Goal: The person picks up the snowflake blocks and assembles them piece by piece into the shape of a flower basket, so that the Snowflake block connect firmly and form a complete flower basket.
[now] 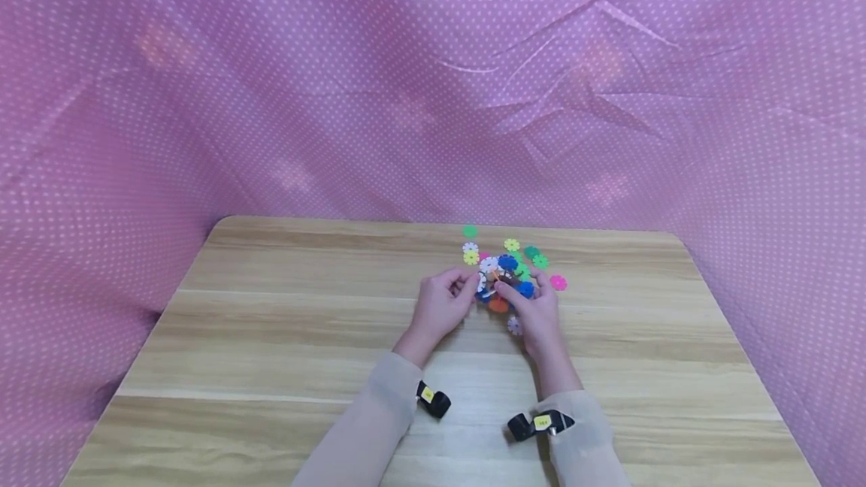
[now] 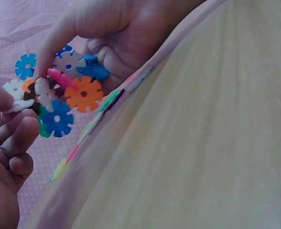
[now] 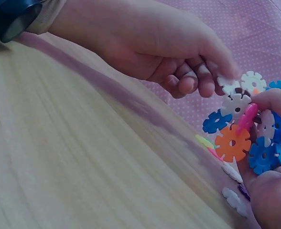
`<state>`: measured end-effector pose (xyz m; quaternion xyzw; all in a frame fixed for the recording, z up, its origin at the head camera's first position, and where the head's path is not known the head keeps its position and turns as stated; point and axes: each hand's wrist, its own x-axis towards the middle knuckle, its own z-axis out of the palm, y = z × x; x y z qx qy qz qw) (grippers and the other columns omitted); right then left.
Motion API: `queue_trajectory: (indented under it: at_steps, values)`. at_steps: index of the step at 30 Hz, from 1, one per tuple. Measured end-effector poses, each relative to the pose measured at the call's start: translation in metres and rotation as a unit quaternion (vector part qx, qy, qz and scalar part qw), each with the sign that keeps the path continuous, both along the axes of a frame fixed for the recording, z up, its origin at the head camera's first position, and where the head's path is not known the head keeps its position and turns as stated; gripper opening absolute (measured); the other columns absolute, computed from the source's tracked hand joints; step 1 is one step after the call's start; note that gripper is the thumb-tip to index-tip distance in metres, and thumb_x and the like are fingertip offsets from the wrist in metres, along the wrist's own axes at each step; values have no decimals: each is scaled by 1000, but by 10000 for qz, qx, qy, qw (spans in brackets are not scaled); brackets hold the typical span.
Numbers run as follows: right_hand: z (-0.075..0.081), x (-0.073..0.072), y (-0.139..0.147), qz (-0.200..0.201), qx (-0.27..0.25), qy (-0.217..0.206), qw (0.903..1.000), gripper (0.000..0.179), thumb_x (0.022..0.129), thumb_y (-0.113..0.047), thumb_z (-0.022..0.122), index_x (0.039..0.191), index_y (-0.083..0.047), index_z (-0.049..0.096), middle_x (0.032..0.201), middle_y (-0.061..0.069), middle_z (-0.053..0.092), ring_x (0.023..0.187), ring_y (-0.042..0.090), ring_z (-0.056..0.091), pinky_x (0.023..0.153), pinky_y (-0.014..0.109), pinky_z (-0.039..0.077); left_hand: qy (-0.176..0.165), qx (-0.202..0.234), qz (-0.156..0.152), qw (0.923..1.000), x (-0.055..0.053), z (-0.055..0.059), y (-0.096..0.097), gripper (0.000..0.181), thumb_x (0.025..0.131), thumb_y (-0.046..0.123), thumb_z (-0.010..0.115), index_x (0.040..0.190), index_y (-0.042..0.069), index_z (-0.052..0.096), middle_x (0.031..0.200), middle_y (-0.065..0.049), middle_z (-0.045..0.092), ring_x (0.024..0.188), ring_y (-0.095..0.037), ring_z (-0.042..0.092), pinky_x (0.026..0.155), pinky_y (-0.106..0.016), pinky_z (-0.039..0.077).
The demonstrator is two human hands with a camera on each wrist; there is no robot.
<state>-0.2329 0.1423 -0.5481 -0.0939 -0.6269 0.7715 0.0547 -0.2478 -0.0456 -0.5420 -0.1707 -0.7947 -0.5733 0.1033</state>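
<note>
A cluster of notched plastic snowflake discs joined at their slots is raised between the two hands. It shows an orange disc point(image 2: 91, 101), a blue disc point(image 2: 65, 125), a pink disc point(image 3: 247, 119) and several white and brown ones. My right hand point(image 1: 539, 314) grips the cluster from its right side, thumb over the front and fingers round the back. From the other side, my left hand point(image 1: 444, 303) pinches a white disc point(image 3: 228, 86) at the cluster's left edge, between thumb and forefinger. Its other fingers are curled beneath. The cluster's far side is hidden.
Loose discs lie on the wooden table point(image 1: 284, 344) around and behind the hands, among them a yellow disc point(image 1: 512, 245), a green disc point(image 1: 470, 231), a pink disc point(image 1: 558, 282) and a pale purple disc point(image 1: 515, 325). A pink dotted cloth point(image 1: 379, 111) surrounds the table.
</note>
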Motion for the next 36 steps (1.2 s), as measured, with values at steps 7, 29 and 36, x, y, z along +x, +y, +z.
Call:
queue_trajectory:
  at_steps: [7,29,36]
  values:
    - [1,1,2,17,-109,44,9999,61,91,1,85,144,-7,55,137,14,71,114,16,75,100,31,61,69,-19,21,10000,-2,-2,-1,9,104,15,75,99,10,81,78,7,71,67,-8,63,62,-24,58]
    - [2,0,-1,-61,-221,-46,9997,60,90,-1,87,139,-4,52,144,21,65,117,21,73,101,33,61,-253,635,-270,9973,0,0,-2,10,104,13,76,94,9,78,82,-3,77,68,-24,75,60,-28,62]
    - [2,1,-4,-133,-101,-56,9998,55,89,-2,89,132,-8,54,137,17,70,114,18,75,98,31,62,-210,320,-240,9990,-2,0,-1,17,104,14,75,89,6,77,76,-6,75,63,-10,64,58,-24,57]
